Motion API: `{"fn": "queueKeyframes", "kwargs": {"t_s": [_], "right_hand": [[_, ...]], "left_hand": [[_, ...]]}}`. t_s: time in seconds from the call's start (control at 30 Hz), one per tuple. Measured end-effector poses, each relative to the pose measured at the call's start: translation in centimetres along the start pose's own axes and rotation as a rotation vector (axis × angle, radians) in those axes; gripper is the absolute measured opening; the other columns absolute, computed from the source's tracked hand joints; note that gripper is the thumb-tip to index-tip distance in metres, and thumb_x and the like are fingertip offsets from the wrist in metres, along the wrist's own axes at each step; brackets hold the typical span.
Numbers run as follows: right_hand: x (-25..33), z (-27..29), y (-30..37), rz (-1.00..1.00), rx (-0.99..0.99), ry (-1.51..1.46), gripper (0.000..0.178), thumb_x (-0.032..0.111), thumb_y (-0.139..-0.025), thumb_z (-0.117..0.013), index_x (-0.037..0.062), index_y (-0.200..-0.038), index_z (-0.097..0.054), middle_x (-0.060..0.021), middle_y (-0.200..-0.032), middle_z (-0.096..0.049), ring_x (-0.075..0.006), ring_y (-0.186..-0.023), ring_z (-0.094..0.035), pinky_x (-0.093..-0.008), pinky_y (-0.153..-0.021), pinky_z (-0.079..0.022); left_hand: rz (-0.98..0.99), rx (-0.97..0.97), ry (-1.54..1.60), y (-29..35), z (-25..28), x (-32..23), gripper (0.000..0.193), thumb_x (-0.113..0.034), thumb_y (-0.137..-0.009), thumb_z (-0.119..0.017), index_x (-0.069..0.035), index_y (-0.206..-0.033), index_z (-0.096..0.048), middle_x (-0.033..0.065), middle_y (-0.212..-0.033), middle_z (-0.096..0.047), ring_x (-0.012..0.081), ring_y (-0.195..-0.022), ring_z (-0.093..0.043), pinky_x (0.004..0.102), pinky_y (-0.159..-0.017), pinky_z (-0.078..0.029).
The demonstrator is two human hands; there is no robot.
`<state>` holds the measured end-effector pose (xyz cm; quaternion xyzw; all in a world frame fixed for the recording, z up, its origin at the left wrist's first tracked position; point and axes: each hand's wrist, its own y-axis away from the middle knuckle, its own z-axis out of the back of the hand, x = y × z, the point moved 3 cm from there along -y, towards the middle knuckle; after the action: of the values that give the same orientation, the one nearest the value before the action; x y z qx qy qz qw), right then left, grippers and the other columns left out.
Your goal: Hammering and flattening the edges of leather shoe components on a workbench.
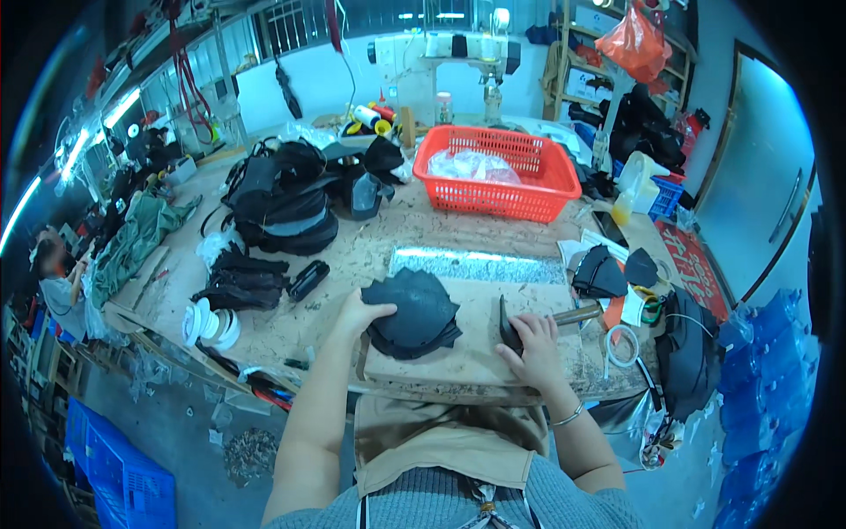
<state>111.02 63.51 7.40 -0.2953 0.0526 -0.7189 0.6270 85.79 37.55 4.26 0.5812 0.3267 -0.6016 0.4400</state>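
A stack of round black leather-like pieces (409,309) with jagged edges lies on a pale board (449,366) at the front of the bench. My left hand (358,314) grips its left edge, the thumb pressed flat on top and the fingers hidden behind the rim. To the right lies a hammer with a dark, curved head and a wooden handle (577,314). My right hand (531,342) is closed over it close to the head, with the handle sticking out to the right past my fingers. A gap of board separates the hammer from the black pieces.
Beyond the board lies a shiny speckled slab (476,264). Farther back stands a red plastic basket (498,204) holding clear plastic. Black bags (286,194) pile up at left, above white spools (210,326). A tape roll (622,346) and black pieces (601,271) sit at right.
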Motion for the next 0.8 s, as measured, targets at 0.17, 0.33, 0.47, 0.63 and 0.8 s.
{"fn": "queueKeyframes", "kwargs": {"t_s": [0.17, 0.33, 0.47, 0.63, 0.8], "right_hand": [[-0.4, -0.4, -0.1, 0.012, -0.021, -0.027, 0.061, 0.044, -0.078, -0.07, 0.0039, -0.121, -0.056, -0.0118, -0.122, -0.054, -0.0287, -0.124, -0.043, -0.0524, -0.11, -0.016], [-0.4, -0.4, -0.4, 0.01, -0.034, -0.028, 0.061, 0.043, -0.077, -0.071, 0.0042, -0.122, -0.056, -0.0112, -0.122, -0.055, -0.0285, -0.124, -0.043, -0.0527, -0.11, -0.015], [-0.4, -0.1, -0.2, 0.017, -0.018, -0.023, 0.062, 0.042, -0.076, -0.072, 0.0046, -0.122, -0.056, -0.0113, -0.123, -0.055, -0.0289, -0.122, -0.044, -0.0531, -0.11, -0.016], [-0.4, 0.2, -0.1, 0.011, -0.01, -0.015, 0.063, 0.042, -0.075, -0.072, 0.0047, -0.123, -0.056, -0.011, -0.123, -0.055, -0.0293, -0.122, -0.045, -0.053, -0.11, -0.016], [-0.1, 0.3, -1.0, 0.013, 0.016, -0.079, 0.062, 0.042, -0.076, -0.071, 0.006, -0.124, -0.056, -0.0107, -0.123, -0.056, -0.029, -0.123, -0.044, -0.0526, -0.11, -0.015]], "left_hand": [[0.045, -0.029, 0.031, 0.1, -0.3, -0.1, 0.053, -0.005, -0.059, -0.087, 0.002, -0.104, -0.061, 0.011, -0.099, -0.068, 0.0199, -0.087, -0.066, 0.0316, -0.08, -0.054], [-0.116, -0.119, 0.096, 2.0, -1.1, -0.7, 0.052, -0.003, -0.062, -0.085, 0.002, -0.106, -0.058, 0.0116, -0.097, -0.068, 0.0195, -0.085, -0.067, 0.0315, -0.076, -0.055], [-0.256, -0.154, -0.021, 2.7, -2.2, -1.0, 0.048, 0.001, -0.069, -0.078, 0.002, -0.112, -0.056, 0.0121, -0.101, -0.067, 0.0203, -0.088, -0.066, 0.0321, -0.079, -0.055], [-0.195, -0.12, 0.361, -0.2, -3.7, -1.9, 0.05, 0.002, -0.07, -0.076, 0.002, -0.115, -0.054, 0.0124, -0.106, -0.065, 0.0213, -0.094, -0.064, 0.0325, -0.084, -0.053], [-0.227, -0.34, 0.072, -6.1, -2.4, -2.2, 0.063, 0.001, -0.072, -0.075, 0.002, -0.127, -0.046, 0.0197, -0.124, -0.056, 0.0296, -0.11, -0.057, 0.0379, -0.097, -0.046]]}}
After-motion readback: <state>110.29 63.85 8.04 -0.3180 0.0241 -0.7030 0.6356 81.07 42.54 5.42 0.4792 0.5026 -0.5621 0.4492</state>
